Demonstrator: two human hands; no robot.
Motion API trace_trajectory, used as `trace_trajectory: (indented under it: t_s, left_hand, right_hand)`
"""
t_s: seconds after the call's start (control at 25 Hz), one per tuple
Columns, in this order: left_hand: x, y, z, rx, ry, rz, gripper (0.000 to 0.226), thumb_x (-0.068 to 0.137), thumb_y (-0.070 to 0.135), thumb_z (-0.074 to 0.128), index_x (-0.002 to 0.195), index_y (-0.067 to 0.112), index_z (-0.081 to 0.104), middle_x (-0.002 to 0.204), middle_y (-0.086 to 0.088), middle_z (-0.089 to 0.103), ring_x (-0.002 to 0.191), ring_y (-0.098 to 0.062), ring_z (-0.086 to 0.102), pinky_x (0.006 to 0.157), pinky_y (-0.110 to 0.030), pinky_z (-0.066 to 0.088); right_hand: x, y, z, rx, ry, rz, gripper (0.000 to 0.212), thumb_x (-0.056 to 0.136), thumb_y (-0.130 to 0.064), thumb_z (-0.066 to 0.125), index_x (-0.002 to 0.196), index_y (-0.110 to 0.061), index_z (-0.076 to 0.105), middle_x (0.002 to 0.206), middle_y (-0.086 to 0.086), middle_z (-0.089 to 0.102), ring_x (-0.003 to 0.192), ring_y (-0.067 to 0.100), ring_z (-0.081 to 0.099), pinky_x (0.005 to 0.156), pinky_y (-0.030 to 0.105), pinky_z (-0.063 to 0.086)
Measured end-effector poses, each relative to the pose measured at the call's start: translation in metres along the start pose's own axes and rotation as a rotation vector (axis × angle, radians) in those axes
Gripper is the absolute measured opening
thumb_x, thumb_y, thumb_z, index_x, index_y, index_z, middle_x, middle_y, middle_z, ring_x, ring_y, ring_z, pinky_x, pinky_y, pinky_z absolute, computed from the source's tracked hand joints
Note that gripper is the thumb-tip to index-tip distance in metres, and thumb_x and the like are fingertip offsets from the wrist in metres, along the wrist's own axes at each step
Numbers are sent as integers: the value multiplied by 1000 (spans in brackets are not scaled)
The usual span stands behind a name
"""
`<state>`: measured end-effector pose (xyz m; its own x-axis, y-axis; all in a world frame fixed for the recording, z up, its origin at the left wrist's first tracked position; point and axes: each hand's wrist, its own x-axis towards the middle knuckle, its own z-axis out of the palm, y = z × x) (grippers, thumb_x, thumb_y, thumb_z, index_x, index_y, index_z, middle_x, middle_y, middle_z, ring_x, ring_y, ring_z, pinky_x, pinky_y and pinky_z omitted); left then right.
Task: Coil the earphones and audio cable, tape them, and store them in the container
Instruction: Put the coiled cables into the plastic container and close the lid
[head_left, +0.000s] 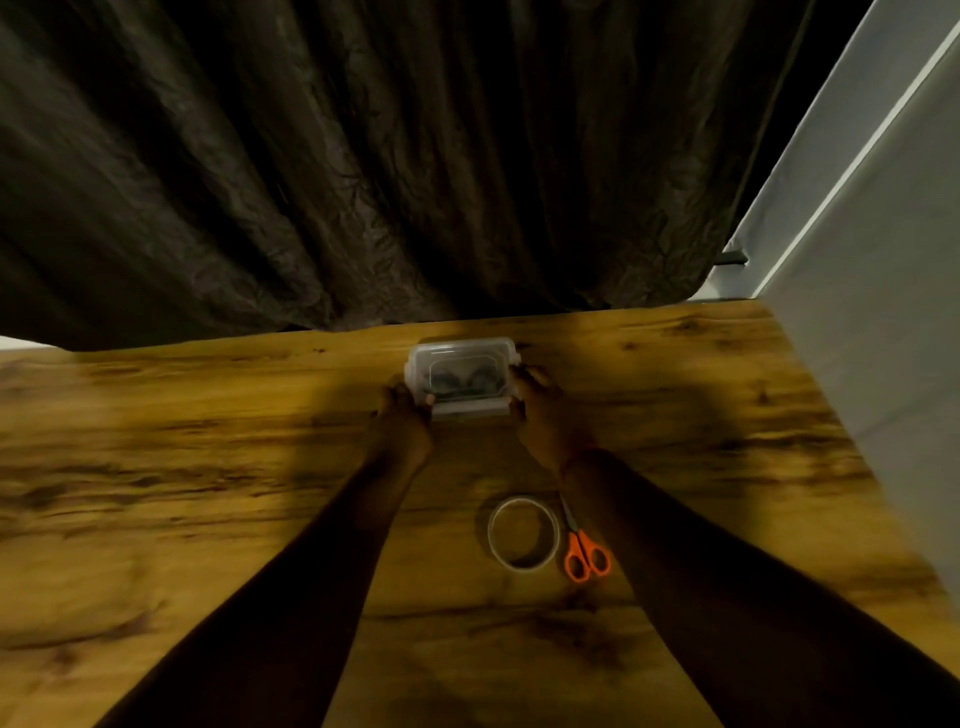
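From the head view, a clear lidded container (462, 376) sits on the wooden table (208, 467) near its far edge, held between both hands: the left hand (404, 423) grips its left side with the thumb curled onto the near corner, and the right hand (545, 415) clasps its right side, fingers bent round the edge. Dark coiled cables (460, 383) show blurred through the lid. Nearer the person, a tape roll (523, 532) lies flat beside orange-handled scissors (584, 551), just touching; a dark curtain (363, 156) hangs behind
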<state>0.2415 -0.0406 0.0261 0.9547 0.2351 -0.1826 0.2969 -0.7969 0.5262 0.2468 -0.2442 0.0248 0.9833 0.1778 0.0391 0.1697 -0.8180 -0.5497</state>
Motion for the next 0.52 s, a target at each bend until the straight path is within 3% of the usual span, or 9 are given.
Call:
trace_trajectory:
  t_s: [0.16,0.28,0.4,0.52]
  left_hand:
    - [1,1,4,-198,-14,-79,62,102,40,38,153,11,17,152,-22,26,135,-43,35,106,-50,35]
    - [-26,5,-10,-156,158,-72,60,101,37,42,153,12,20,153,-19,26,134,-38,35,105,-48,36]
    - [-99,-10,-14,84,192,391,48,99,37,42,144,24,36,141,-7,42,124,-24,47,94,-40,48]
    - [-170,-32,19,290,-38,758,50,97,46,41,145,33,37,152,0,38,136,-23,40,102,-41,46]
  right_hand:
    - [-2,-1,-16,192,-101,7,55,100,-12,49,151,-17,32,158,9,29,140,29,36,115,40,33]
    - [-22,9,-37,253,-65,28,59,100,-22,51,154,-19,25,162,5,19,147,21,23,116,29,25]
    - [-87,32,-42,120,65,4,54,99,-35,50,149,-18,37,159,3,27,145,14,25,114,29,30]
    - [-167,42,-23,-54,-16,-94,58,95,-53,35,145,-25,44,155,-8,30,142,9,25,112,30,34]
